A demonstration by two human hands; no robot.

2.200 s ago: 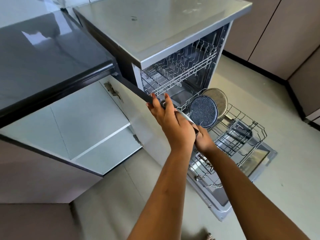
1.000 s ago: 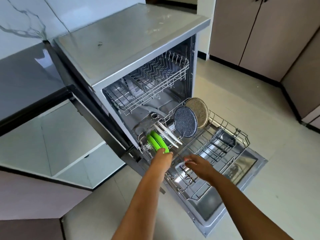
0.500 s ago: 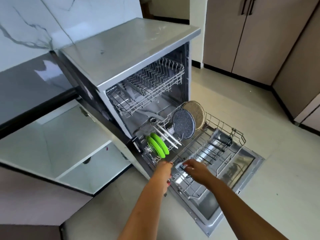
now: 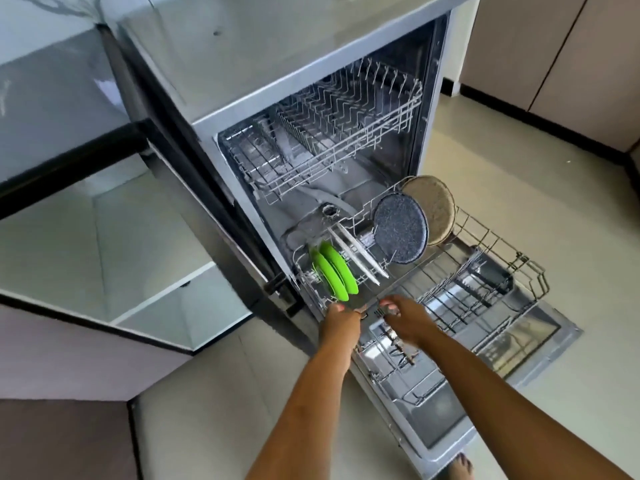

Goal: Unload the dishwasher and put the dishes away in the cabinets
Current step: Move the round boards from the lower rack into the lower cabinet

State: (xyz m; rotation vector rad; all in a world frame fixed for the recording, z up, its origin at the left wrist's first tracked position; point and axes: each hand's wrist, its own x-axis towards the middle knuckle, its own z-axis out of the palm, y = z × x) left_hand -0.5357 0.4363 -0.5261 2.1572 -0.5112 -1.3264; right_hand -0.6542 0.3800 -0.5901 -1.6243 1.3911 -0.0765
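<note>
1. Dishwasher (image 4: 277,64) wide open, lower rack (image 4: 502,271) slid right out over the door.
2. Two green plates (image 4: 334,275) on edge, two white plates (image 4: 356,254) leaning just beside.
3. Dark speckled plate (image 4: 400,232) upright, beige plate (image 4: 434,206) touching behind.

head view, looking down, dishwasher (image 4: 346,81) close

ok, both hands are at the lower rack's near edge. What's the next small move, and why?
Probably the left hand reaches to the nearer green plate and lifts it from its slot. It and the right hand are at the near rim of the lower rack, and the green plates stand closest. Whether the fingers already hold something is too blurred to tell.
</note>
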